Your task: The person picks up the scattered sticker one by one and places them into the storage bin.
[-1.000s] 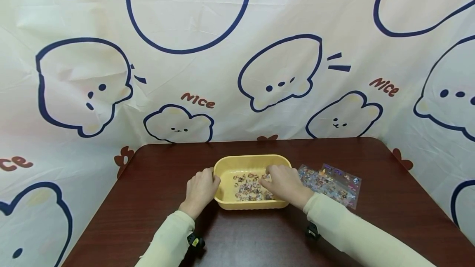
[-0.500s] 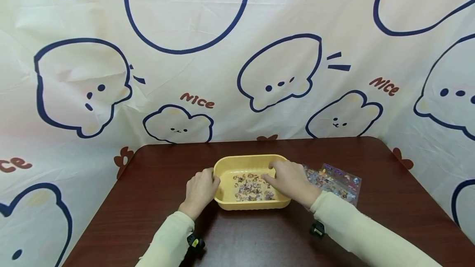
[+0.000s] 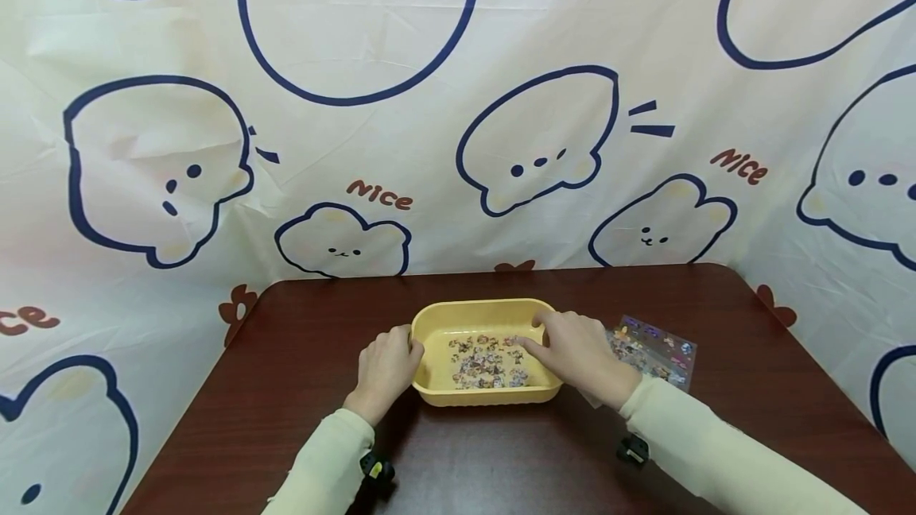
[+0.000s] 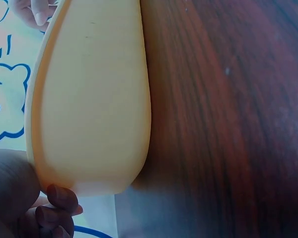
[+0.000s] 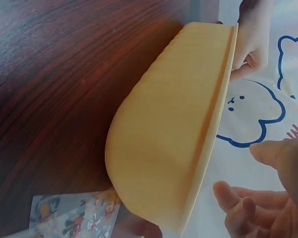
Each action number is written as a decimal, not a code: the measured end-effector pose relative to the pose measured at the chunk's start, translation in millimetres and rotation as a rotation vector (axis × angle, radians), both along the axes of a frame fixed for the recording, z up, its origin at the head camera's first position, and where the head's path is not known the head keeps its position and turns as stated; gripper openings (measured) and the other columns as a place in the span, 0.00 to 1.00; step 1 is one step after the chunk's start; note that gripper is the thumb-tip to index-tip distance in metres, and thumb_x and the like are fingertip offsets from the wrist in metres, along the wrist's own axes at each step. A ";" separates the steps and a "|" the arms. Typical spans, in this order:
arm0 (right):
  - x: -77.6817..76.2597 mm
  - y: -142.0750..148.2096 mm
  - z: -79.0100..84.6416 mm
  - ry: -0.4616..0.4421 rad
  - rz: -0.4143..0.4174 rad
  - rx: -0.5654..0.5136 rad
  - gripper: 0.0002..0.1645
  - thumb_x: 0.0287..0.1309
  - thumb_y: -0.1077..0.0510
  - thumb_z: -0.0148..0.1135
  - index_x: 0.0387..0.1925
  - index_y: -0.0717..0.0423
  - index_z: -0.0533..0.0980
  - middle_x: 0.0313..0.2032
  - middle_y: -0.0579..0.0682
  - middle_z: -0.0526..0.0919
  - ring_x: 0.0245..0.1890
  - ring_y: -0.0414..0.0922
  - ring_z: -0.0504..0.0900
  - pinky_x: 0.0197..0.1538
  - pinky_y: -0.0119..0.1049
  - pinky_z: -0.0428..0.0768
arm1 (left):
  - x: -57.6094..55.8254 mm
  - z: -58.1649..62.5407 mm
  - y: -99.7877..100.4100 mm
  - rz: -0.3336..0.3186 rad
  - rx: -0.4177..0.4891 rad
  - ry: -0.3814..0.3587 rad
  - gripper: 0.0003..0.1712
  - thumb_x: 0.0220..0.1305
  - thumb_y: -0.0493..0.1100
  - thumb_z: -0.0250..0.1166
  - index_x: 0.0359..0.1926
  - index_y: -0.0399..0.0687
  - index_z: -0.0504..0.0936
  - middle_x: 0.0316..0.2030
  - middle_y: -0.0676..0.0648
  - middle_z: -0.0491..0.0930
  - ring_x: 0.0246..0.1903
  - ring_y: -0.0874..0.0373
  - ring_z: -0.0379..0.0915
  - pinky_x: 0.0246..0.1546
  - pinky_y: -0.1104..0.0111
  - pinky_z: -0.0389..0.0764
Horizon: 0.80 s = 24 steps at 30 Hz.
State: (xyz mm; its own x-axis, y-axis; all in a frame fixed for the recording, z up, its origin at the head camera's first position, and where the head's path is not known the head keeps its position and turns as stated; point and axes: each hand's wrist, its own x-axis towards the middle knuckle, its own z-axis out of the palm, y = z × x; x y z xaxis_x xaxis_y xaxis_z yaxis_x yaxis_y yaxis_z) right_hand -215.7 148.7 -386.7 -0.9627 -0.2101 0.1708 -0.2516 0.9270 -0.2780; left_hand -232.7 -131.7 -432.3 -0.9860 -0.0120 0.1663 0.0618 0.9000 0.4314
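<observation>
A yellow plastic basin [image 3: 483,396] stands on the table, with many small multicoloured pieces [image 3: 487,364] spread over its floor. At its left end my left hand [image 3: 386,364] grips the rim, thumb on the inner side and fingers curled beneath the edge. My right hand [image 3: 576,352] hovers over the right end, thumb and forefinger apart. Nothing shows between those fingertips in the right wrist view, where the hand [image 5: 268,193] is beside the basin's rim. Both wrist views show the basin's outer wall [image 4: 94,99] and hide what lies inside.
To the right of the basin lie flat, see-through sheets or bags with small cartoon prints [image 3: 665,348], partly behind the right hand. Dark reddish-brown wood makes up the table [image 3: 472,459]. A white cloth printed with cartoon animals [image 3: 429,141] hangs behind and on both sides.
My right hand has drawn to the right, from over the pieces to the basin's right end, uncovering more of the pieces. The left hand keeps its hold on the rim.
</observation>
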 end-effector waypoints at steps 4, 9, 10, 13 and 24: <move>1.5 4.5 1.2 0.015 -0.004 0.010 0.25 0.61 0.39 0.66 0.49 0.54 0.82 0.19 0.41 0.78 0.17 0.38 0.71 0.19 0.33 0.67 | -0.2 -0.2 0.2 0.004 -0.002 -0.002 0.09 0.66 0.41 0.58 0.38 0.42 0.82 0.17 0.50 0.72 0.16 0.58 0.68 0.18 0.66 0.65; 1.3 9.8 2.6 0.009 -0.011 0.009 0.25 0.62 0.40 0.66 0.48 0.55 0.82 0.20 0.42 0.79 0.18 0.38 0.71 0.19 0.33 0.67 | -0.2 0.3 1.0 0.007 -0.007 0.000 0.09 0.66 0.41 0.58 0.38 0.42 0.82 0.17 0.50 0.72 0.16 0.58 0.68 0.18 0.66 0.65; 1.1 10.8 3.0 0.006 -0.013 0.010 0.25 0.62 0.40 0.66 0.48 0.55 0.82 0.21 0.42 0.79 0.18 0.38 0.72 0.20 0.33 0.67 | 0.0 0.3 1.1 0.007 -0.008 0.002 0.09 0.66 0.41 0.58 0.38 0.42 0.82 0.17 0.50 0.72 0.16 0.58 0.68 0.18 0.66 0.65; 1.1 14.3 4.1 0.000 -0.025 0.013 0.25 0.62 0.40 0.66 0.48 0.55 0.81 0.23 0.43 0.80 0.19 0.39 0.72 0.20 0.33 0.68 | 0.3 0.0 1.3 0.006 -0.010 0.010 0.08 0.65 0.41 0.58 0.37 0.43 0.82 0.17 0.50 0.72 0.16 0.58 0.68 0.18 0.66 0.65; 1.7 32.8 3.7 0.026 -0.035 0.012 0.21 0.61 0.42 0.66 0.42 0.55 0.82 0.23 0.43 0.80 0.18 0.39 0.71 0.20 0.33 0.68 | -0.4 -1.3 0.4 -0.003 -0.017 0.036 0.10 0.64 0.40 0.58 0.24 0.49 0.75 0.15 0.51 0.68 0.17 0.57 0.66 0.18 0.65 0.64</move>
